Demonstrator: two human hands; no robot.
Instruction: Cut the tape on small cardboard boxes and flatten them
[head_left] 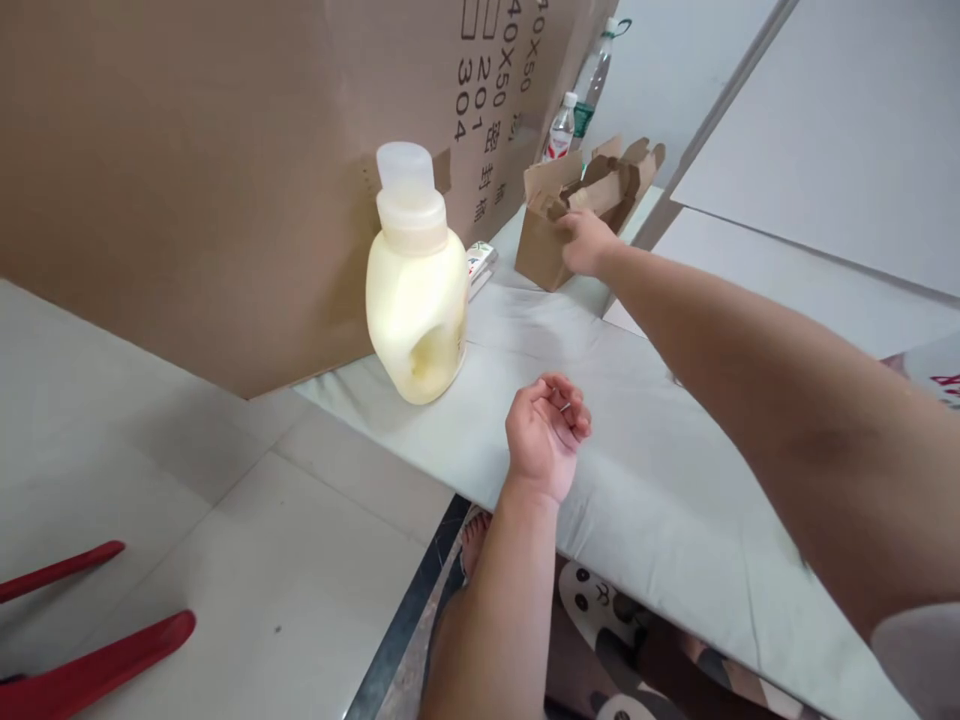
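My right hand [586, 243] reaches to the far side of the bench and grips the near edge of an open cardboard box [541, 245] with raised flaps. Palm up, my left hand [546, 430] rests over the pale cloth, fingers loosely curled and apart, with nothing in them. A cream-yellow jug [416, 300] with a whitish cap stands upright to the left, between my left hand and a large carton. Beside the jug lies a small white printed packet [480, 262].
The large printed carton [225, 180] fills the upper left. Two plastic bottles, one small [561, 130] and one taller [594, 75], stand behind the open box. The cloth-covered bench [652, 470] runs rightward. Red legs [105, 665] show at lower left.
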